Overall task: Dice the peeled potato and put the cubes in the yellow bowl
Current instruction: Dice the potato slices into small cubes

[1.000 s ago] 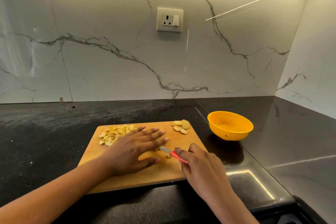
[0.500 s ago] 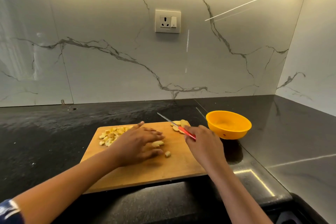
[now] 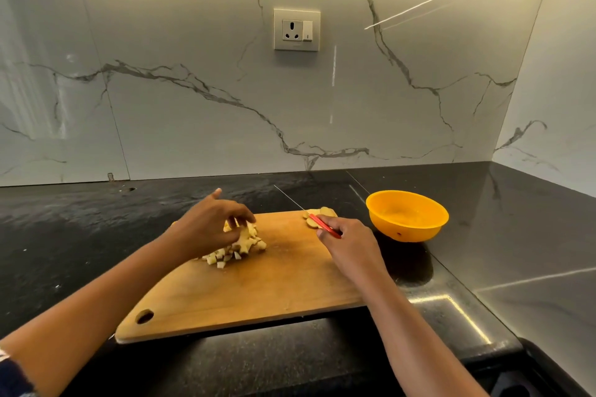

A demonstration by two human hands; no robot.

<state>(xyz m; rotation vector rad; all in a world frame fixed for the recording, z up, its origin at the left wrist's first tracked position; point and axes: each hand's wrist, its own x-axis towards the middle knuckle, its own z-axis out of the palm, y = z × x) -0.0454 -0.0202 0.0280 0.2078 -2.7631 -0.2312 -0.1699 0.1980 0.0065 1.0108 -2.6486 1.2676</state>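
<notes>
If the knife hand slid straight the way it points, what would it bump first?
Probably the potato slices just ahead of the right hand on the cutting board, though depth is unclear.

I see my left hand (image 3: 209, 226) clawed over the potato cubes (image 3: 238, 248), fingers curled into them (index finger lifted clear); my right hand (image 3: 351, 242) grips the knife (image 3: 327, 227), both forearms stretched forward.

Cube pile (image 3: 237, 251) partly under left hand (image 3: 206, 229), knife handle (image 3: 329, 228) inside right hand (image 3: 350, 246)
</notes>
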